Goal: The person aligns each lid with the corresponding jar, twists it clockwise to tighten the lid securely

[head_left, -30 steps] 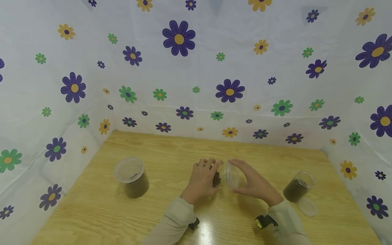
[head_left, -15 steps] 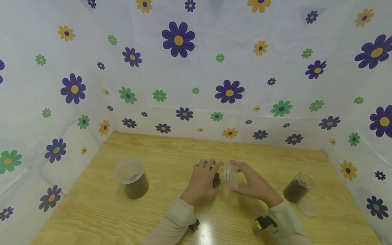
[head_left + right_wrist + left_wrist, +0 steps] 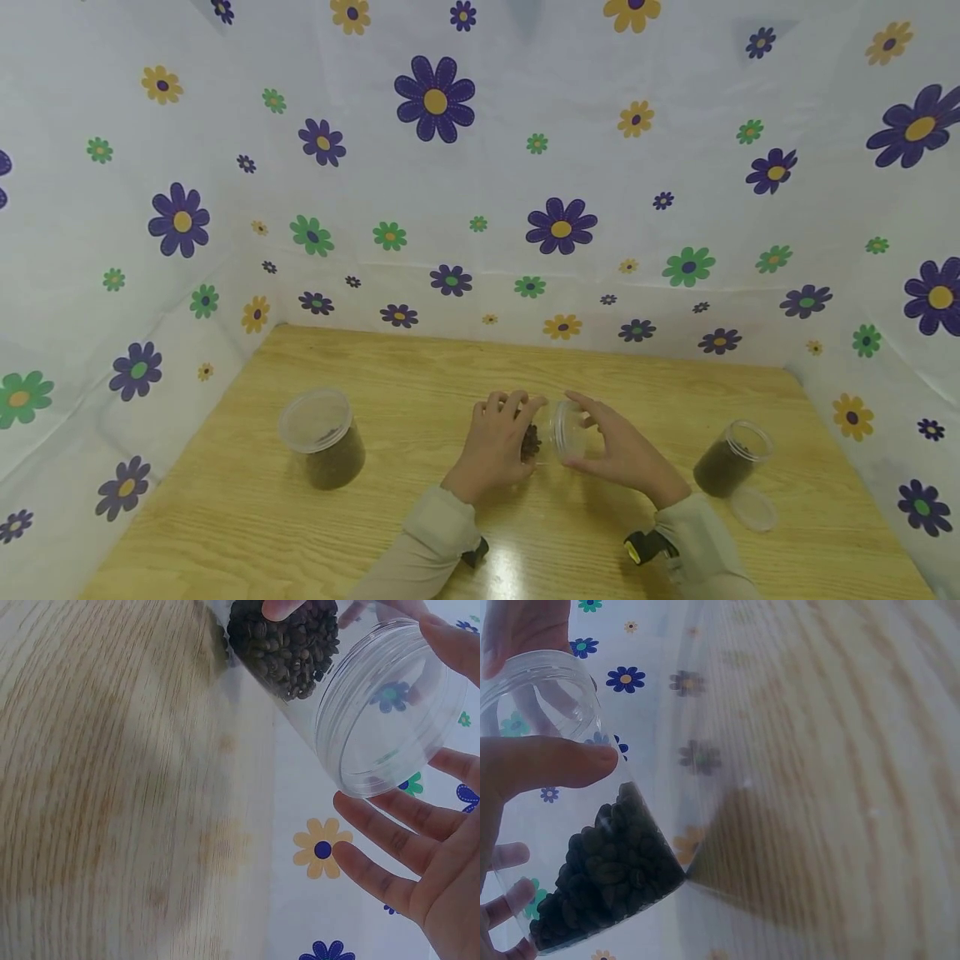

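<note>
A clear jar [image 3: 306, 724] lies tilted on its side at the middle of the table, dark coffee beans [image 3: 289, 649] heaped toward its bottom end. My left hand [image 3: 487, 450] grips the jar's body, thumb across the near side in the left wrist view. At the other end, my right hand [image 3: 626, 454] holds the clear ridged lid [image 3: 337, 742] between thumb and fingers. Its thumb is on the upper edge, and the lower fingertips come right up to the opposite edge in the right wrist view.
On the left stands a lidded jar [image 3: 333, 458] with dark contents. At right is a smaller jar [image 3: 723, 467] of dark contents, with a loose clear lid [image 3: 752, 509] beside it. Flower-print cloth [image 3: 480, 167] encloses the wooden table [image 3: 420, 367] at the back and sides.
The right hand's fingers have shifted slightly around the lid. The left hand and the jar stay almost in place.
</note>
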Motion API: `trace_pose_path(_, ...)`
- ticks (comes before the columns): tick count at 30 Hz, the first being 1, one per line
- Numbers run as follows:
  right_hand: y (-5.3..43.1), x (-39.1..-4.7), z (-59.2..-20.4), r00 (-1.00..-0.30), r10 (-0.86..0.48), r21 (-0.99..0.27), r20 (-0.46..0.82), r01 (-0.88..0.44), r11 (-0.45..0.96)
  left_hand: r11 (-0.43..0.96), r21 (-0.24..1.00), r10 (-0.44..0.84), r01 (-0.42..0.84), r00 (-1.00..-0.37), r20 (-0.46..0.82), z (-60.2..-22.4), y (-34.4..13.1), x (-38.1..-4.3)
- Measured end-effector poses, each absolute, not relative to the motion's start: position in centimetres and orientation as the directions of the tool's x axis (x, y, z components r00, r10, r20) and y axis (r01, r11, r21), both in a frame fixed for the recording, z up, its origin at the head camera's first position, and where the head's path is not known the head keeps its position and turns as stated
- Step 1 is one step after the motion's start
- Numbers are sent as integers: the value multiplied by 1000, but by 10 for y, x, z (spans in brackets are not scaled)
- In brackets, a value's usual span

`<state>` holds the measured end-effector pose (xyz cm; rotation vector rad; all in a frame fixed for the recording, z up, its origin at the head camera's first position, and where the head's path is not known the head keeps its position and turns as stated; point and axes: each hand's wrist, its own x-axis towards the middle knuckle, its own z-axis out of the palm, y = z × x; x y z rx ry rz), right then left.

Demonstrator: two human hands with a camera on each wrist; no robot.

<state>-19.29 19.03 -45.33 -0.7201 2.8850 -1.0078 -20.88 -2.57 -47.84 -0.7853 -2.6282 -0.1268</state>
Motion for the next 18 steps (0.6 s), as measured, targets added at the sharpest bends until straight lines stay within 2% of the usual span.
trace_pose_path(11,188,-191,-453,-908,-399,-615,130,-390,685,838,-18,506,545,-765,398,-481,-26,-210)
trace_pose_path(18,189,-191,-456,-863,-465,-593,199,-484,644,840,-12,503,543,-770,393,-480,-27,-209)
